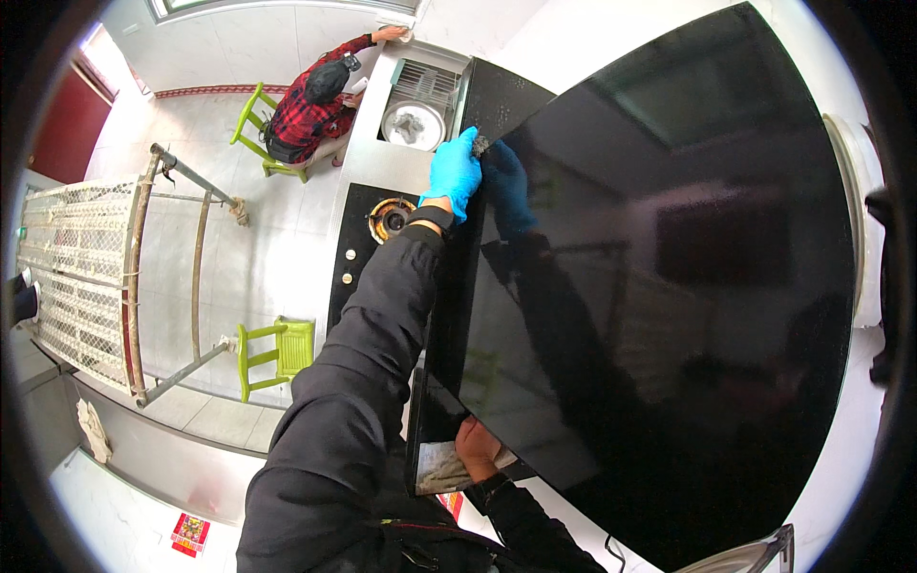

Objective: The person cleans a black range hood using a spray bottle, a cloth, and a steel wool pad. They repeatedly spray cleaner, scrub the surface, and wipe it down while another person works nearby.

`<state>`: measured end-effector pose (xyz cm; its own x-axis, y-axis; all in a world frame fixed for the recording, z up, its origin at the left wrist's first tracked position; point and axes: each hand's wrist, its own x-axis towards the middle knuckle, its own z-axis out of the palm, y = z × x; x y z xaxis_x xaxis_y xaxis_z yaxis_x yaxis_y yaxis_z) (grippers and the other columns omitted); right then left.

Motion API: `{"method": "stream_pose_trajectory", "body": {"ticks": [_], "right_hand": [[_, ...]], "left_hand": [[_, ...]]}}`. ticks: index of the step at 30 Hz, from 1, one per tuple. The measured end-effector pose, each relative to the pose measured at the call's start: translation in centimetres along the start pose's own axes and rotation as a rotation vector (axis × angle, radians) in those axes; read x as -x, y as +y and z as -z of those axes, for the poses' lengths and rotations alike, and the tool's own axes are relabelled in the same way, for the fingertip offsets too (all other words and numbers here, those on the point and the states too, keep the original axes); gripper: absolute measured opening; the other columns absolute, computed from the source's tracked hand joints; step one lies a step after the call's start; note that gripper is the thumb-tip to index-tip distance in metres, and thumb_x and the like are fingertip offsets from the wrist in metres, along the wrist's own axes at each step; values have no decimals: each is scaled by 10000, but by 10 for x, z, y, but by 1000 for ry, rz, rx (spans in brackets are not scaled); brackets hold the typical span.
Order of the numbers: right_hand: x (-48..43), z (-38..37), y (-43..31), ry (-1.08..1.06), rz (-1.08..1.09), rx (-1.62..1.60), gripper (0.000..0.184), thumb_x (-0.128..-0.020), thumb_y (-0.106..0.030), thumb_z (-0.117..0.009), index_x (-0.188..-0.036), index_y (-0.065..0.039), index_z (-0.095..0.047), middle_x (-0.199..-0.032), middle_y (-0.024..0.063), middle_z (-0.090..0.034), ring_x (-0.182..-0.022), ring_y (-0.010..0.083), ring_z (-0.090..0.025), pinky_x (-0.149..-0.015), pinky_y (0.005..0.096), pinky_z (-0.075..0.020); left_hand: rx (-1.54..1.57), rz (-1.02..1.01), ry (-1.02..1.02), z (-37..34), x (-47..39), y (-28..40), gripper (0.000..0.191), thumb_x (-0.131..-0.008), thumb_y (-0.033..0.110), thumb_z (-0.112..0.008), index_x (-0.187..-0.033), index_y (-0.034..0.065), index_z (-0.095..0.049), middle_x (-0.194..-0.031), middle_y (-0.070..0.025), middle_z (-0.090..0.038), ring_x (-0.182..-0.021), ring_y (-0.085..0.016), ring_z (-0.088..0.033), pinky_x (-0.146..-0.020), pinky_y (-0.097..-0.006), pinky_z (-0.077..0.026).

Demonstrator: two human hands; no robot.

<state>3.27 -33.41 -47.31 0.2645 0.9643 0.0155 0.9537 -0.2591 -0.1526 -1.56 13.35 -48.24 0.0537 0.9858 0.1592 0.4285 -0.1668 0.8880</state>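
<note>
My left hand (455, 170), in a blue glove, grips a dark scouring pad (480, 146), probably steel wool. It presses the pad at the edge of a range hood's large glossy black panel (666, 286), which mirrors the glove and sleeve. Low in the view is my bare right hand (476, 443), over a stained, pale cloth (445, 473) at the near end of the hood's black body (451, 308). Its fingers are partly hidden, so whether they grip the cloth cannot be told.
Below lie a gas hob (365, 215) with a rusty burner (392, 218) and a sink or basin (419, 107) holding a round pan (413, 127). Someone in a checked shirt (304, 111) sits on a green chair (251, 118). Another green chair (294, 349) and a scaffold (136, 272) stand on the floor.
</note>
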Motion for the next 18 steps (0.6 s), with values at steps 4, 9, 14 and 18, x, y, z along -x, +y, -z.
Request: {"method": "stream_pose_trajectory", "body": {"ticks": [4, 9, 14, 18], "right_hand": [[2, 0, 1, 6, 8, -7, 338, -932, -205, -506, -1170, 11, -611, -1198, 237, -607, -1106, 434, -560, -993, 490, -413], [7, 0, 4, 16, 19, -9, 330, -927, -202, -505, -1157, 10, -610, -1187, 239, -606, -1102, 434, -557, -989, 494, -411], [10, 0, 6, 17, 18, -7, 322, -923, -199, -505, -1144, 9, -610, -1176, 241, -605, -1098, 435, -554, -985, 497, -409], [7, 0, 6, 15, 26, 1, 316, -919, -197, -504, -1134, 9, -609, -1168, 242, -604, -1095, 435, -552, -982, 500, -408]], "left_hand": [[217, -64, 21, 25, 76, 4, 467, -861, 11, -556, -1324, 69, -577, -1141, -248, -648, -1057, -433, -608, -903, -479, -500], [232, -70, -186, 97, 236, 48, 564, -876, 8, -604, -1425, 86, -500, -1175, -205, -644, -1024, -389, -620, -894, -439, -506], [373, -258, -24, 123, 214, 130, 525, -881, -5, -620, -1394, 73, -542, -1278, -184, -623, -1049, -360, -634, -916, -410, -509], [371, -379, 156, 78, 102, 113, 489, -888, -7, -583, -1373, 43, -545, -1295, -203, -611, -1120, -384, -614, -944, -407, -503]]}}
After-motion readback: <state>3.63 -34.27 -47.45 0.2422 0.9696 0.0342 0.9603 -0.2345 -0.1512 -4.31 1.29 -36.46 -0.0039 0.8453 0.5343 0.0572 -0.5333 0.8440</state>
